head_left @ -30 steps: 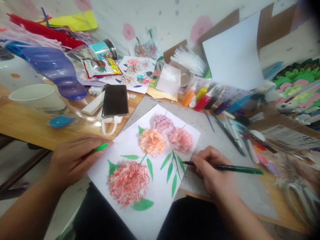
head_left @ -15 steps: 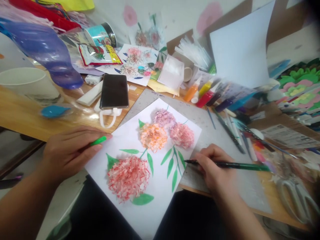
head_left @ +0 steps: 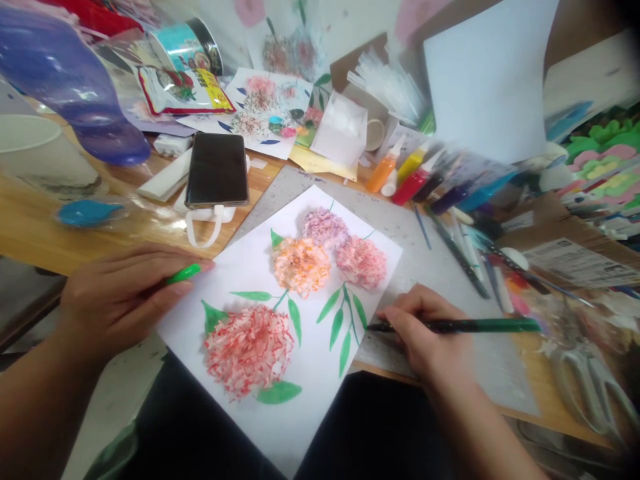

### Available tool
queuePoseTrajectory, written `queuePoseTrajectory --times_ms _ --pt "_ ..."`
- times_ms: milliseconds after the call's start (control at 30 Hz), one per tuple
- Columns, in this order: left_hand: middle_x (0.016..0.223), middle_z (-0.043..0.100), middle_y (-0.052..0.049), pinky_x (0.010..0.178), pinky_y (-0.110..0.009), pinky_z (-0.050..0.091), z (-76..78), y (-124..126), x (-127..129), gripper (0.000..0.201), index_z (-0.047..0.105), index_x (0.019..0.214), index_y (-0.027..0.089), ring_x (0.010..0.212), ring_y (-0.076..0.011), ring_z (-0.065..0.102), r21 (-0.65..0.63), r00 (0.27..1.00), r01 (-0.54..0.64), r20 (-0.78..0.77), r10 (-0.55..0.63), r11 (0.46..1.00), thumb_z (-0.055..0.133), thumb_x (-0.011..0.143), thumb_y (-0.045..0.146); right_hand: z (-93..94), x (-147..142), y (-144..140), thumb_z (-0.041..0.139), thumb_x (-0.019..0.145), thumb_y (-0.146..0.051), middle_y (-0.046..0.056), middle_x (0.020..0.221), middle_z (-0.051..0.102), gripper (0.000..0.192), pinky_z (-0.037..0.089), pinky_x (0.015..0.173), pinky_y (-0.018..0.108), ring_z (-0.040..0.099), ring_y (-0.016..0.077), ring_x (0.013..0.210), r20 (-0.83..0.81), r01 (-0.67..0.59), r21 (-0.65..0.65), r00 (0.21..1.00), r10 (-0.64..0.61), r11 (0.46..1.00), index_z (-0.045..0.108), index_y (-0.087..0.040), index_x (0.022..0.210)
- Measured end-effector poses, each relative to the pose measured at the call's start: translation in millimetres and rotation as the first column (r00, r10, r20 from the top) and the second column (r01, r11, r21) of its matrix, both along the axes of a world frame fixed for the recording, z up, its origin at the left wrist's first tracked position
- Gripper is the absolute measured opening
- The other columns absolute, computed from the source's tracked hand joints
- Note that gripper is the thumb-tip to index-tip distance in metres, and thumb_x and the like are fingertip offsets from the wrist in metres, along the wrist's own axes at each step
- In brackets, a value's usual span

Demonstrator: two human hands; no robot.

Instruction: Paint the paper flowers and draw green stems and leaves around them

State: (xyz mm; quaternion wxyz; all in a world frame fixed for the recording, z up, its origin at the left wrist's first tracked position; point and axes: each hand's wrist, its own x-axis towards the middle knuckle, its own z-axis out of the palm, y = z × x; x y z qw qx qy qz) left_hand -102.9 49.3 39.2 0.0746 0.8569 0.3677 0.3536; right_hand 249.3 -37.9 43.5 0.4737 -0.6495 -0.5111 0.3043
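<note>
A white sheet of paper (head_left: 310, 427) lies tilted over the table's front edge. On it are ruffled flowers, the largest a red one (head_left: 250, 350), with an orange one (head_left: 301, 267), a pink one and a purple one, plus painted green leaves (head_left: 279, 393). My left hand (head_left: 125, 293) is closed at the paper's left corner, with a bright green pen cap (head_left: 184, 273) between thumb and fingers. In my right hand (head_left: 425, 323) a dark green marker (head_left: 490, 325) is gripped, its dark tip at the leaf sprig (head_left: 345, 313) near the paper's right edge.
A grey mat (head_left: 400, 233) lies under the paper. Behind it stand paint bottles (head_left: 413, 180) and a white box (head_left: 340, 130). To the left are a phone (head_left: 218, 168) and a plastic cup (head_left: 40, 153); scissors (head_left: 583, 380) and several pens lie at the right.
The view has shifted slightly, so most things sit a little further left and higher. The marker tip has moved slightly down along the sprig's right leaf. Both grips stay the same.
</note>
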Motion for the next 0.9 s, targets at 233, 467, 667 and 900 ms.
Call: queuePoseTrajectory --times_ms 233,467,667,900 --pt "0.099 0.07 -0.007 0.085 -0.025 0.049 -2.3 -0.2 -0.3 0.019 0.068 0.102 0.012 0.095 -0.0148 0.064 0.001 1.0 0.019 0.006 -0.019 1.0 0.057 0.087 0.015 -1.1 -2.2 1.7 0.067 0.078 -0.026 -0.005 0.049 0.049 0.025 0.033 0.046 0.024 0.044 0.0097 0.047 -0.004 0.029 0.023 1.0 -0.029 0.999 0.054 -0.02 0.058" --pt "0.097 0.071 -0.006 0.083 -0.026 0.05 -0.2 0.5 0.6 0.018 0.068 0.1 0.012 0.093 -0.0146 0.064 0.018 1.0 0.023 -0.006 -0.023 1.0 0.056 0.087 0.015 0.2 1.0 -1.3 0.069 0.075 -0.022 -0.005 0.047 0.048 0.029 0.034 0.047 0.025 0.046 0.0107 0.047 -0.023 -0.026 0.029 0.999 0.027 0.999 0.052 -0.02 0.052" --pt "0.097 0.071 -0.006 0.083 -0.026 0.05 0.0 1.6 0.0 0.018 0.068 0.1 0.013 0.093 -0.0148 0.065 0.009 1.0 0.001 -0.009 -0.001 1.0 0.055 0.088 0.017 -5.4 2.3 -0.5 0.068 0.076 -0.026 -0.006 0.044 0.044 0.03 0.042 0.05 0.027 0.051 0.0137 0.048 -0.154 -0.012 0.078 0.988 0.024 0.997 0.048 -0.023 0.054" --pt "0.1 0.071 -0.004 0.084 -0.025 0.05 -0.5 -0.9 0.1 0.019 0.068 0.101 0.016 0.094 -0.0146 0.064 -0.015 0.999 -0.019 0.03 0.019 1.0 0.057 0.087 0.018 -1.2 -2.0 0.4 0.069 0.075 -0.021 -0.006 0.042 0.045 0.027 0.043 0.05 0.027 0.056 0.0152 0.05 -0.22 0.029 0.094 0.976 -0.008 0.995 0.051 -0.024 0.055"
